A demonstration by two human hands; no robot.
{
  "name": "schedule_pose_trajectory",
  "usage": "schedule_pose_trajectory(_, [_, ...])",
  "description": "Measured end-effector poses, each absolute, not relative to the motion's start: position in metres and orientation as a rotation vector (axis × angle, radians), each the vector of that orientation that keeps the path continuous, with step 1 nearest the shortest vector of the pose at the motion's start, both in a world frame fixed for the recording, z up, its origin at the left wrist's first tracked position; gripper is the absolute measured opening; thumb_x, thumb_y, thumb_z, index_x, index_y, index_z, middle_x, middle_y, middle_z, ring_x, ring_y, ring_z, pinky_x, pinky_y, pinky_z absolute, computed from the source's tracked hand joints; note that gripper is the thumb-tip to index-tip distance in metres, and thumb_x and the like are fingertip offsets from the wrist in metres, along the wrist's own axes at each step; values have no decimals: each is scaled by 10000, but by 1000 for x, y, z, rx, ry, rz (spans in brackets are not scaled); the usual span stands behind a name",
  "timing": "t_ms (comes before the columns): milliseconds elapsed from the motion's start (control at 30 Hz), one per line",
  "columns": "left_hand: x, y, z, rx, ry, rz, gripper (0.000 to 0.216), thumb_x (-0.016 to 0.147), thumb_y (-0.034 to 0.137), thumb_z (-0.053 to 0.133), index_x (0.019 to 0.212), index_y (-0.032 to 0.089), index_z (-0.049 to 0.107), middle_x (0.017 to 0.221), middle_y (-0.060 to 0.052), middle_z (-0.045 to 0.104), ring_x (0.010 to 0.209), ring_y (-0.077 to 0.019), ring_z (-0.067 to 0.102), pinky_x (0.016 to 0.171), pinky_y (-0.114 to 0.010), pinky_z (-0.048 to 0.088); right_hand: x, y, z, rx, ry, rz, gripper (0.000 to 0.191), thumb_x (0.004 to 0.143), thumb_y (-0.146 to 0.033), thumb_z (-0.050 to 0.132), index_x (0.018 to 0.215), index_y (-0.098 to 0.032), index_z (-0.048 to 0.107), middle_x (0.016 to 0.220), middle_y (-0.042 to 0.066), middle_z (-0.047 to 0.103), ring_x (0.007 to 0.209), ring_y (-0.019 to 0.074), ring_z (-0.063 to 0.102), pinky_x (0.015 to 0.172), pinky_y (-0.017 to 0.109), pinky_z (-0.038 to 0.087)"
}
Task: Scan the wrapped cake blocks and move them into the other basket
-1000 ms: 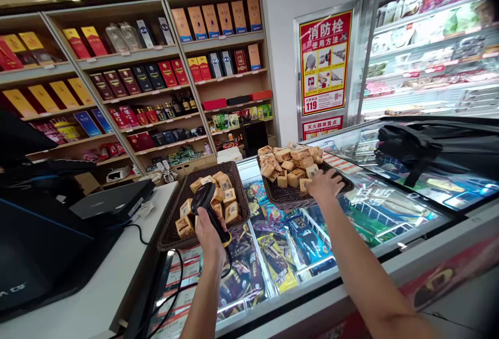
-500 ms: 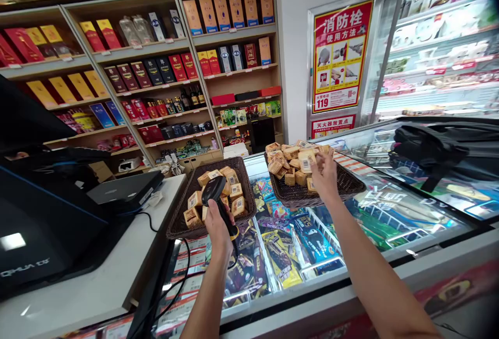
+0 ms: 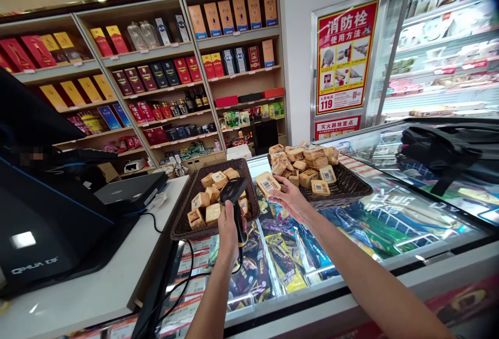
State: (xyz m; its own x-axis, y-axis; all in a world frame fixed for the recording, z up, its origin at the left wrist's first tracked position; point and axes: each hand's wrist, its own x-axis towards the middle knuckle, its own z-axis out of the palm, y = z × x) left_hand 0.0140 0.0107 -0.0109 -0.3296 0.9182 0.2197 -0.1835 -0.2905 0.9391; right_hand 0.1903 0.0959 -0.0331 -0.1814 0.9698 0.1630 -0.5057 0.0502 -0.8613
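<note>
My left hand (image 3: 230, 227) is closed round the handle of a black barcode scanner (image 3: 234, 196), whose head points right. My right hand (image 3: 290, 199) holds a small tan packet (image 3: 267, 184) with a barcode label facing up, just right of the scanner head. Both hands hover over the glass lid of a chest freezer (image 3: 351, 245). A dark wicker basket (image 3: 187, 224) with several tan packets sits behind the scanner. A second wicker basket (image 3: 351, 185), piled with more packets, stands to the right.
A black till screen (image 3: 47, 214) and a flat black device (image 3: 132, 191) sit on the white counter (image 3: 97, 287) at left. A dark bag (image 3: 440, 149) lies on the freezer at right. Shelves of boxed goods (image 3: 163, 74) fill the back wall.
My right hand lifted one packet out of the right basket and brought it left, down to the scanner. The left hand kept hold of the scanner and edged toward the packet.
</note>
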Motion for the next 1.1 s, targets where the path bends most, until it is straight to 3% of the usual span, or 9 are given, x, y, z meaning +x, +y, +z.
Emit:
schedule_pose_trajectory(200, [0, 10, -8, 1207, 1061, 1505, 619, 755, 790, 594, 750, 172, 564, 590, 17, 529, 400, -87, 431, 380, -224, 307, 197, 101, -34, -673, -1111, 1346, 647, 707, -300, 781, 1321, -250, 583, 1272, 73, 657, 984, 207, 673, 792, 314, 584])
schedule_pose_trajectory(400, [-4, 12, -12, 1263, 1052, 1487, 608, 725, 777, 632, 748, 171, 594, 521, 35, 476, 366, -86, 394, 360, -216, 270, 201, 101, -28, -645, -1024, 1373, 601, 668, -276, 743, 1260, -262, 637, 1168, 35, 690, 880, 169, 664, 734, 271, 568])
schedule_pose_trajectory(733, [-2, 12, -11, 1284, 1036, 1441, 629, 694, 788, 650, 797, 172, 579, 632, 8, 572, 381, -76, 439, 350, -210, 310, 199, 100, -32, -664, -1044, 1370, 550, 671, -283, 750, 1212, -254, 657, 1113, 27, 704, 851, 168, 677, 723, 280, 583])
schedule_pose_trajectory(933, [-12, 15, -6, 1060, 1186, 1848, 618, 759, 804, 565, 738, 188, 511, 638, 18, 551, 404, -75, 446, 366, -218, 337, 174, 101, -36, -770, -1243, 1334, 514, 736, -299, 719, 1240, -252, 632, 1167, 52, 701, 930, 202, 695, 751, 312, 600])
schedule_pose_trajectory(1100, [-33, 21, -3, 750, 1253, 2243, 623, 766, 816, 530, 826, 196, 509, 644, 51, 543, 403, -77, 467, 375, -213, 353, 109, 114, -26, -767, -1318, 1438, 392, 780, -242, 666, 1171, -219, 640, 1098, 76, 709, 906, 196, 709, 735, 321, 622])
